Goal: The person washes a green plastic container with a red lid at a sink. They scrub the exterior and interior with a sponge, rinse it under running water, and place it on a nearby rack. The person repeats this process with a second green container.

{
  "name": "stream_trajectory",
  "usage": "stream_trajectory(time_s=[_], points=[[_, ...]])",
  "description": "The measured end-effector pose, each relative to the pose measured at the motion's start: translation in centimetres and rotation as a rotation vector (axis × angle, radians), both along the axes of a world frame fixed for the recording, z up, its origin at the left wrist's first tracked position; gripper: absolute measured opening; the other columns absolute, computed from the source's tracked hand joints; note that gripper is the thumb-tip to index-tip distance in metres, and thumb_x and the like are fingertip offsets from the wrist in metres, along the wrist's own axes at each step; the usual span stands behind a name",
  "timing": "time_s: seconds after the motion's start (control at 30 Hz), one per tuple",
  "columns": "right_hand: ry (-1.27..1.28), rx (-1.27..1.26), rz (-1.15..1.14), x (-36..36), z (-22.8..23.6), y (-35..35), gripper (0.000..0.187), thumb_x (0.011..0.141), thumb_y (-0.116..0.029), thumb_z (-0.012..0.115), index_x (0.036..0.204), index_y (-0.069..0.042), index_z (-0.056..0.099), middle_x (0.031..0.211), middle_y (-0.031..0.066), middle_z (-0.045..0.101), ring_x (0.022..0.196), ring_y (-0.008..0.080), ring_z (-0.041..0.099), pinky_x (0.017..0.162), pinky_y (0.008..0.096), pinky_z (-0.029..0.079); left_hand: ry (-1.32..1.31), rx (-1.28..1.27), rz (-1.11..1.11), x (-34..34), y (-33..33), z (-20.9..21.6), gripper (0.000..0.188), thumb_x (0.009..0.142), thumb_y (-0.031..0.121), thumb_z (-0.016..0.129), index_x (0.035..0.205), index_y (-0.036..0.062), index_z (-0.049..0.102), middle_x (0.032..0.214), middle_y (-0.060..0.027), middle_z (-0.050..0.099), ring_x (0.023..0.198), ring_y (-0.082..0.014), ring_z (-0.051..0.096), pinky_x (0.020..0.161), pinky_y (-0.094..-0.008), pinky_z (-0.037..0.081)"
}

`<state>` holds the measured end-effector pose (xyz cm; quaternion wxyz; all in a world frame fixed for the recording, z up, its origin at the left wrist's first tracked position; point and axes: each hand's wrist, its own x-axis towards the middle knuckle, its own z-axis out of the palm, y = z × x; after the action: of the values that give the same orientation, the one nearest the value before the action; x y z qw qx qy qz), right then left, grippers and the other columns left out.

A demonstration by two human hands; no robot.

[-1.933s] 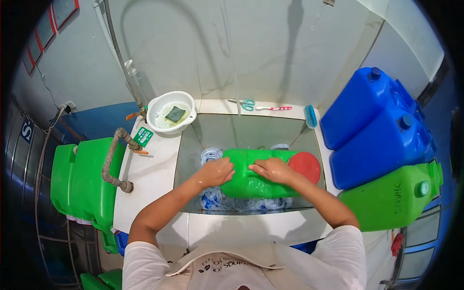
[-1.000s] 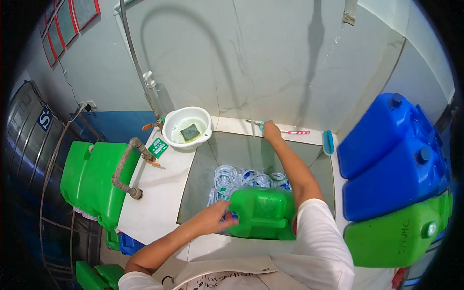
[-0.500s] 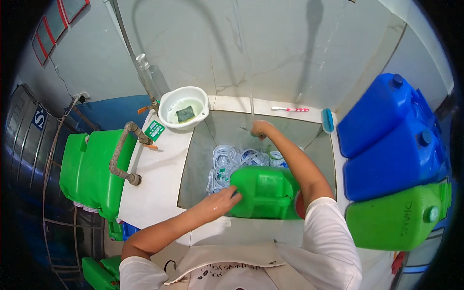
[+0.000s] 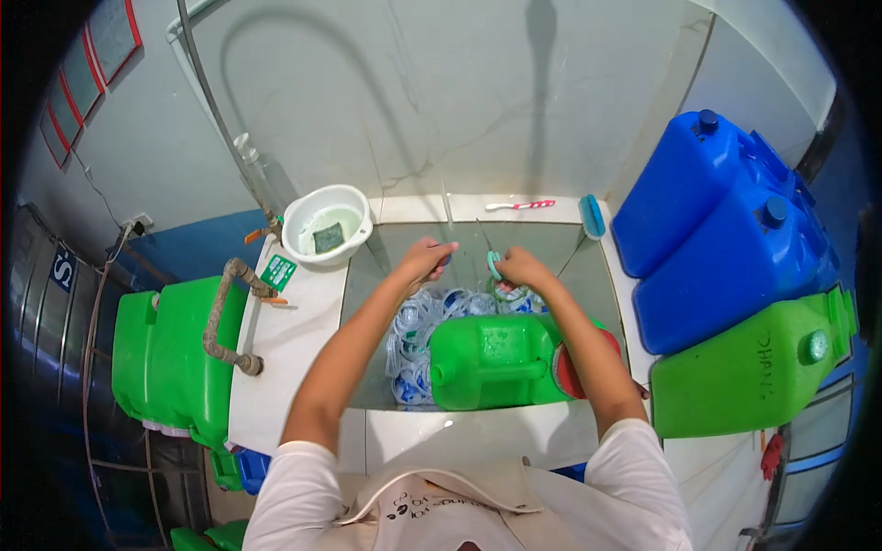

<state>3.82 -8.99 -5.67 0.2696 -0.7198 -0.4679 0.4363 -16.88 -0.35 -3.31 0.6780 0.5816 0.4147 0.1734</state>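
Scissors (image 4: pixel 493 264) over basin (image 4: pixel 593 280) | white counter (image 4: pixel 296 354) | pale wall (image 4: pixel 459 110) | cylinder (image 4: pixel 46 312), perhaps metal

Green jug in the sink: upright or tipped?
Tipped: the green jug lies on its side in the sink, its spout toward the left and its red round end toward the right.

Bright, cool light; dark, bent rim.
Soft shadows cross the wall (image 4: pixel 459 101) above the back edge of the bench (image 4: pixel 289 340); glints mark the green jug (image 4: pixel 487 342) near the front edge; straight lines bow toward blackened corners.
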Motion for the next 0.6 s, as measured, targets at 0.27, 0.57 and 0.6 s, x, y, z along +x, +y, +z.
stream_trajectory(time_s=[0.27, 0.57, 0.6], points=[[0.875, -0.018, -0.160, -5.5, 5.6, -8.3, 0.038, 0.085, -0.044, 0.059, 0.078, -0.006, 0.056, 0.067, 0.0050, 0.060, 0.043, 0.0073, 0.050, 0.038, 0.0175, 0.041, -0.239, -0.110, 0.024, 3.7, 1.9, -7.6, 0.019, 0.080, 0.010, 0.068, 0.093, 0.0063, 0.054, 0.081, 0.0002, 0.057, 0.074, -0.0083, 0.054, 0.065, -0.0209, 0.045], [1.308, -0.085, -0.159, -8.4, 6.0, -10.9, 0.047, 0.081, -0.056, 0.056, 0.073, -0.009, 0.053, 0.060, 0.0032, 0.056, 0.036, 0.0062, 0.046, 0.031, 0.0152, 0.031, -0.187, 0.400, -0.063, -1.7, -3.1, 0.4, 0.020, 0.075, 0.012, 0.071, 0.091, 0.0095, 0.059, 0.082, 0.0031, 0.058, 0.072, -0.0055, 0.045, 0.064, -0.0206, 0.035], [1.305, -0.092, -0.152, -8.7, 6.1, -10.7, 0.048, 0.081, -0.056, 0.056, 0.073, -0.009, 0.053, 0.060, 0.0035, 0.056, 0.035, 0.0058, 0.044, 0.030, 0.0150, 0.030, -0.190, 0.437, -0.059, -2.3, -3.1, 0.6, 0.020, 0.075, 0.012, 0.071, 0.091, 0.0097, 0.060, 0.081, 0.0030, 0.058, 0.072, -0.0062, 0.045, 0.064, -0.0213, 0.035]])
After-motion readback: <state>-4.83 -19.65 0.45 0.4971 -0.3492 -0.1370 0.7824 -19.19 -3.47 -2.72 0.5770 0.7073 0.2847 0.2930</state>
